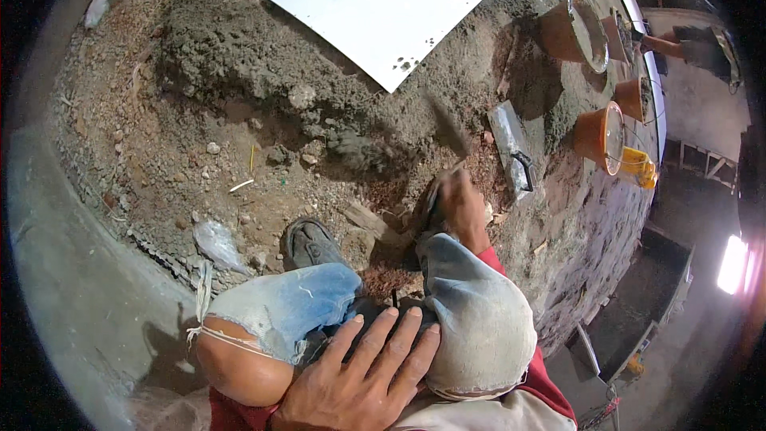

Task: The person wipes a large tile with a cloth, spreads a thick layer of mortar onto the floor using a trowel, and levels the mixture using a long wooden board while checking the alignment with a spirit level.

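My right hand [456, 203] is closed on the handle of a trowel [448, 134], whose blade is blurred over rough grey mortar [359, 152] and grit. My left hand [359, 375] rests palm down between my bent knees in torn jeans, its fingers stretched out and holding nothing. A flat steel float [504, 136] with a black handle lies to the right of the trowel. Above the mortar is a white board [363, 8] with dark specks on its corner. My shoe [311, 247] is planted in the debris.
Buckets [592, 137] of orange and brown stand along the right, beside a yellow object [638, 168]. Another person [686, 46] is at the upper right. A concrete floor [76, 263] borders the rubble at left. A dark trough [634, 303] sits at the lower right.
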